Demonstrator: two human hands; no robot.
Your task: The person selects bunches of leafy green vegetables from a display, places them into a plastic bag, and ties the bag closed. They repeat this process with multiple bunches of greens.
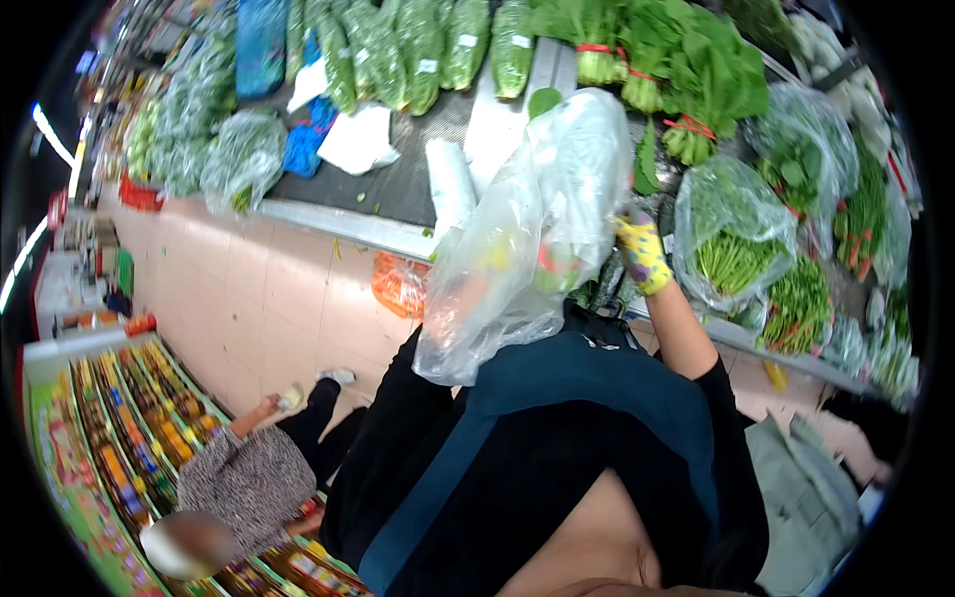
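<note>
A large clear plastic bag [515, 246] spreads before my chest over the counter's front edge. Leafy greens with a red band [556, 261] show faintly through its lower part. My left hand [492, 257], in a yellow patterned glove, is blurred behind or inside the film, so its grip is hidden. At the bag's right side, my right hand [643, 252] wears a yellow glove with purple spots, its fingers curled at the bag's edge. Beside the bag on the left lies a roll of clear plastic bags [450, 179].
Wrapped long green vegetables [421, 56] and red-banded leafy bunches [690, 123] line the counter's back. Bagged greens [735, 254] lie right, white paper [360, 142] left. An orange net bag [399, 283] is below the counter edge. Another person [250, 477] is behind me at left, near bottle shelves [119, 433].
</note>
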